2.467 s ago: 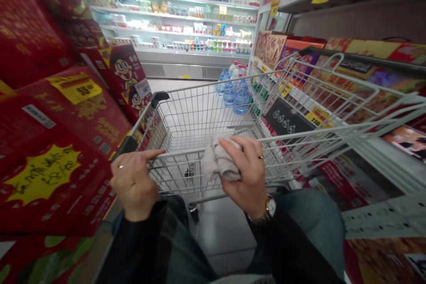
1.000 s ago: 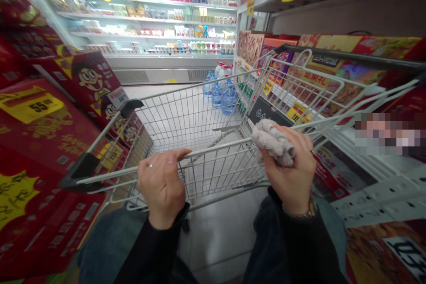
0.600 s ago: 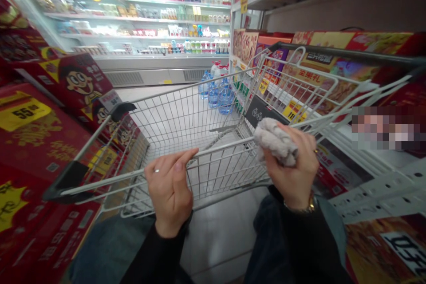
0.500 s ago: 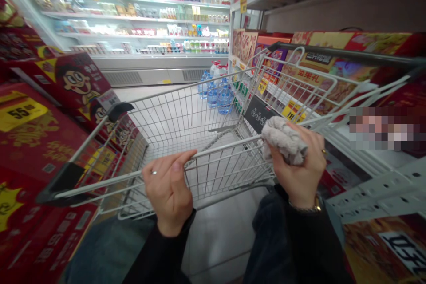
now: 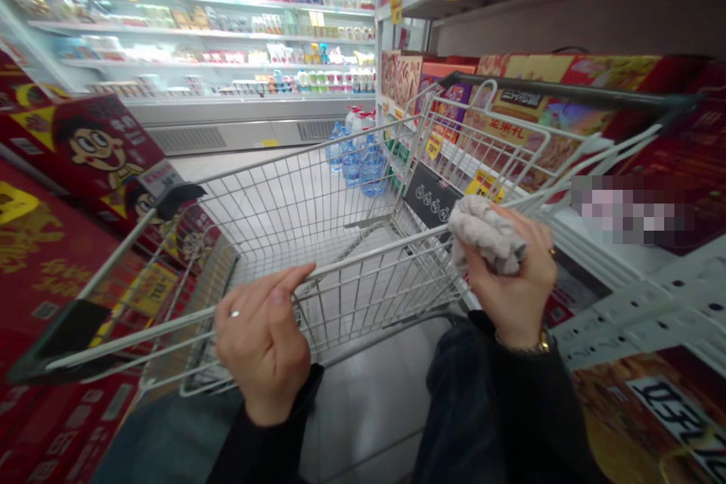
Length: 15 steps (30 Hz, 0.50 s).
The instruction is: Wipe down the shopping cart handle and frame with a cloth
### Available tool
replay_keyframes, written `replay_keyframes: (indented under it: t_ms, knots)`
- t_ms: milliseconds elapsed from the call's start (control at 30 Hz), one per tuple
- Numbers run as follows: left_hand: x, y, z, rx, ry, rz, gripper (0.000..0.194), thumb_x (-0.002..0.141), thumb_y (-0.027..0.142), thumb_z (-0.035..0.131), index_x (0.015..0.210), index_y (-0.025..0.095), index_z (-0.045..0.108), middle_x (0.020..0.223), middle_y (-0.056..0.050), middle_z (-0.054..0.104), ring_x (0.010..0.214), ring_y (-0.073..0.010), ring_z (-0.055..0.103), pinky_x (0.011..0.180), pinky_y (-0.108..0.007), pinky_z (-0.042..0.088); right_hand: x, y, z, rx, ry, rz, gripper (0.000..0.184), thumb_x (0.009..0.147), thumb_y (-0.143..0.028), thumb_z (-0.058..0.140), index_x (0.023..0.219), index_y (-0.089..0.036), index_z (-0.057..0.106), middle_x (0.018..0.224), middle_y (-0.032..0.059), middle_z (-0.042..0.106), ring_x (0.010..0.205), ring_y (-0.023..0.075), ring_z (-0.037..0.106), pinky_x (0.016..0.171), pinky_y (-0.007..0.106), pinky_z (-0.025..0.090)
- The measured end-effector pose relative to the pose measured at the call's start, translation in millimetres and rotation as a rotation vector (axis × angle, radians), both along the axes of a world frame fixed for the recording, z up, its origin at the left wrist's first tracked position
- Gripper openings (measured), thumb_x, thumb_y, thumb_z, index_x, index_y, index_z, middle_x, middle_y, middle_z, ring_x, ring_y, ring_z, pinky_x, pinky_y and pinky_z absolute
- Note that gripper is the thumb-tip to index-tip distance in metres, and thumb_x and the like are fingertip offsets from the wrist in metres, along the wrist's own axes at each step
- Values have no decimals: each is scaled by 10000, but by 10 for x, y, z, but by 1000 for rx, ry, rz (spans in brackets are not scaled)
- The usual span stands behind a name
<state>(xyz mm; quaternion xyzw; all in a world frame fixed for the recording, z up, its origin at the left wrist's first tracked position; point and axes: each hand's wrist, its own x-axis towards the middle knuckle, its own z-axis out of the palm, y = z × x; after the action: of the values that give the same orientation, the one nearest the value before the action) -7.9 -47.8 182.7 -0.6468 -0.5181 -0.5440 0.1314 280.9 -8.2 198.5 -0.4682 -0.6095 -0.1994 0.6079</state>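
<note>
A wire shopping cart (image 5: 318,204) stands in front of me in a store aisle, its basket holding nothing that I can see. My left hand (image 5: 264,344) is closed round the cart's near rim wire, thumb lying along the top. My right hand (image 5: 513,280) is wrapped round a bunched grey cloth (image 5: 486,233) and presses it on the rim wire near the cart's right corner. A ring shows on each hand, a watch on the right wrist. The cart's black handle bar (image 5: 567,94) runs across at upper right.
Red gift boxes (image 5: 62,242) are stacked close on the left. Shelves with boxed goods and yellow price tags (image 5: 572,117) line the right. Large water bottles (image 5: 357,159) stand on the floor ahead. A lit refrigerated shelf wall (image 5: 227,38) closes the aisle's far end.
My right hand has slid the cloth rightward along the rim wire to the right corner. The left hand keeps its grip. The view has swung to the left.
</note>
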Motion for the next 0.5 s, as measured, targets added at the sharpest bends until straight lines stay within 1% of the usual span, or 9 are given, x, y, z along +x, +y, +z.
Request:
replay_keyframes:
  t_ms: [33,100,167,267,333,400,500]
  knots:
    - [7,7,-10,7,-7,10,394,1059,242,377,1122,263,766,1098,-51,775,1045,-234,708,1007,-470,435,65,22,-4,27,15,-41,433,843,-229,748,1272,-232,689,1228,103,736,1156,320,671,1070,580,469]
    - [15,20,-24,14,-23,21,388,1057,252,385,1115,265,769,1089,-57,775,1048,-241,710,1010,-479,441,68,36,-28,65,38,-80,428,842,-232,743,1267,-230,690,1217,107,732,1146,321,673,1062,583,474]
    - [12,31,-30,6,-37,15,386,1054,266,390,1121,271,769,1087,-59,775,1050,-246,713,1021,-490,448,-60,13,-69,67,39,-52,450,841,-228,727,1289,-244,680,1227,102,725,1159,322,671,1058,575,482]
    - [-6,35,-29,0,-38,-1,382,1049,286,400,1129,267,773,1093,-53,774,1051,-250,717,1023,-497,469,-276,-43,-117,26,1,34,493,840,-229,704,1330,-258,659,1267,100,714,1186,323,662,1062,564,491]
    - [-16,32,-27,0,-33,5,377,1046,292,408,1132,263,775,1092,-49,774,1045,-250,719,1022,-500,469,-293,-48,-116,11,-7,46,497,839,-223,706,1332,-252,656,1270,102,717,1190,320,663,1065,556,493]
    - [-23,28,-28,1,-25,18,365,1039,298,422,1129,277,776,1085,-44,776,1029,-251,721,1026,-506,457,-165,-5,-91,32,8,-1,464,838,-223,725,1298,-248,670,1233,97,733,1161,312,678,1054,548,499]
    - [-27,25,-37,-8,-21,31,353,1032,308,431,1137,303,768,1088,-40,777,1029,-257,719,1035,-518,444,195,121,-37,80,47,-145,415,837,-259,771,1243,-229,691,1191,99,748,1115,311,688,1033,560,499]
